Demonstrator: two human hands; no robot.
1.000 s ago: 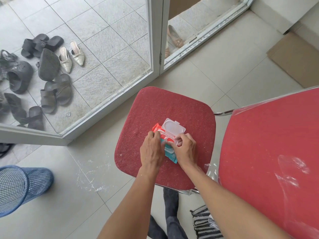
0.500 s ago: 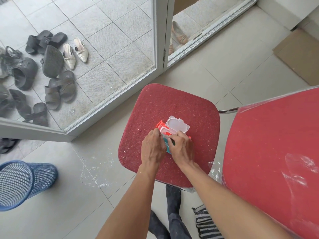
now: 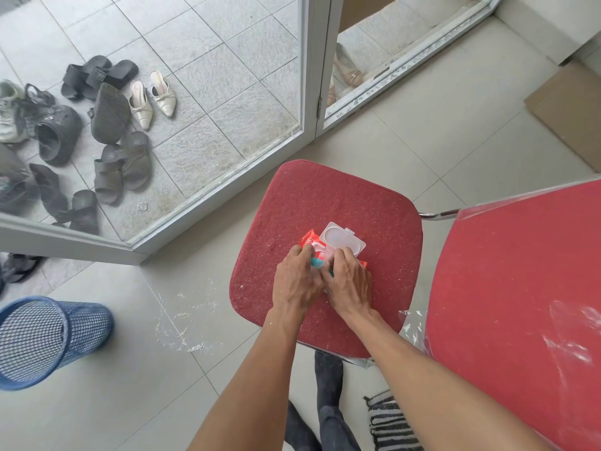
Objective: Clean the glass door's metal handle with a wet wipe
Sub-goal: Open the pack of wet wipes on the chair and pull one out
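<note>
A red and teal wet wipe pack (image 3: 309,239) lies on the red chair seat (image 3: 328,203) with its white flip lid (image 3: 343,241) standing open. My left hand (image 3: 297,279) presses on the pack's left side. Beside it, my right hand (image 3: 349,281) has its fingertips at the pack's opening under the lid. Both hands cover most of the pack. I cannot tell whether a wipe is pinched. The glass door (image 3: 305,60) stands beyond the chair; its metal handle is out of view.
A blue mesh bin (image 3: 42,340) lies on the floor at left. Several shoes (image 3: 107,125) sit outside behind the glass. The red chair backrest (image 3: 520,304) rises at right. White dust (image 3: 182,323) marks the tiles. Cardboard (image 3: 569,109) lies far right.
My hands have moved closer together over the pack, and my right fingers have shifted to the opening under the lid. The view has drifted slightly.
</note>
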